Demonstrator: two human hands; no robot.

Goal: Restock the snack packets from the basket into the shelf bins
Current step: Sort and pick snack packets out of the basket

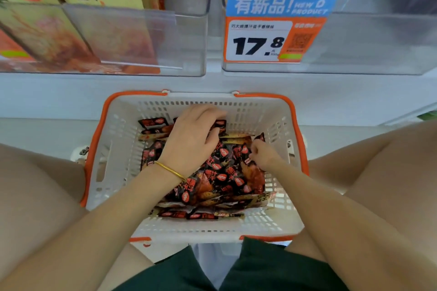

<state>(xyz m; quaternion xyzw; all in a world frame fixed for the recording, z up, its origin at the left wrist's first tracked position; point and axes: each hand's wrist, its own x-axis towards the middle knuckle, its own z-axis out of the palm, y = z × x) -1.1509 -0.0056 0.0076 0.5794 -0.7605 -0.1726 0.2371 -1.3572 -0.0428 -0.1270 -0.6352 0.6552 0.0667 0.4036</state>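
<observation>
Digging into heap of snack packets (220, 172), all in basket (113, 149) set just below shelf (71, 92), keeping lift short. Left hand (189, 134) grip curled over far packets, gathering handful. Right hand (262, 156) grip curled tight; holding anything, cannot tell. Packets: dozens, uncountable. Basket: one. Bins: two – left bin (189, 42) part stocked, right bin (378, 42) near empty, one price tag (260, 40).

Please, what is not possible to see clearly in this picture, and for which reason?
All in the head view:
- Fingertips of left hand and right hand: buried among snack packets, grip unclear.
- Right bin contents: hidden by price tag and frosted front, cut by top edge.
- Basket floor: covered by packets.
</observation>
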